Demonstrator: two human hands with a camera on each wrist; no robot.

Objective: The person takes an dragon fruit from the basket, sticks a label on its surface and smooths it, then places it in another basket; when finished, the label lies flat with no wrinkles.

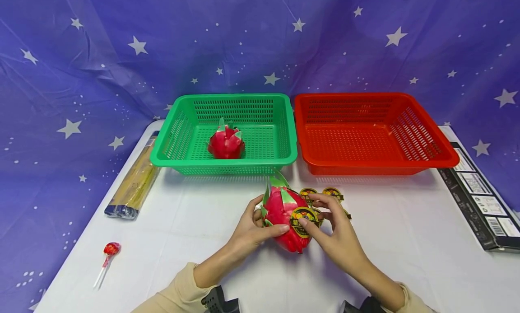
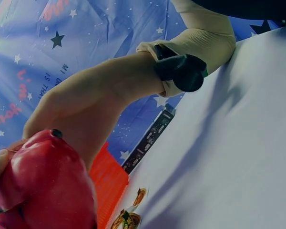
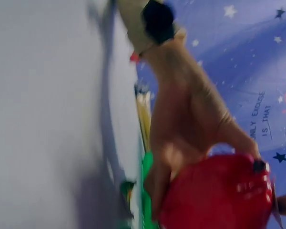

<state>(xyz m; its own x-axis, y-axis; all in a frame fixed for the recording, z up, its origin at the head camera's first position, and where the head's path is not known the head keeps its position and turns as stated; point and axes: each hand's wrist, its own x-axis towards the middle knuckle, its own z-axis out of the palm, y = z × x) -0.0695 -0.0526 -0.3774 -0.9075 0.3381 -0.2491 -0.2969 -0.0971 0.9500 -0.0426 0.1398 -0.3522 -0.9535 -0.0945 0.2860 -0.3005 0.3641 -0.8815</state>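
Observation:
A red dragon fruit (image 1: 280, 204) with green-tipped scales is held near the table's front, leafy end pointing away. My left hand (image 1: 253, 234) grips its left side, thumb across the top and fingers mostly hidden beneath. On the fruit's right side is a round black-and-gold sticker (image 1: 301, 210). My right hand (image 1: 339, 236) has its thumb on this sticker, with the other fingers bent beside the fruit. Further stickers (image 1: 333, 193) lie just beyond that hand. In the right wrist view, the red fruit (image 3: 219, 195) sits in my left hand (image 3: 181, 129).
Behind the hands stand a green basket (image 1: 223, 166) holding another dragon fruit (image 1: 226, 143), and a red basket (image 1: 379, 166). A wrapped yellowish bundle (image 1: 136, 177) and a lollipop (image 1: 109, 252) lie to the left. Along the right edge lies a long black box (image 1: 479, 195).

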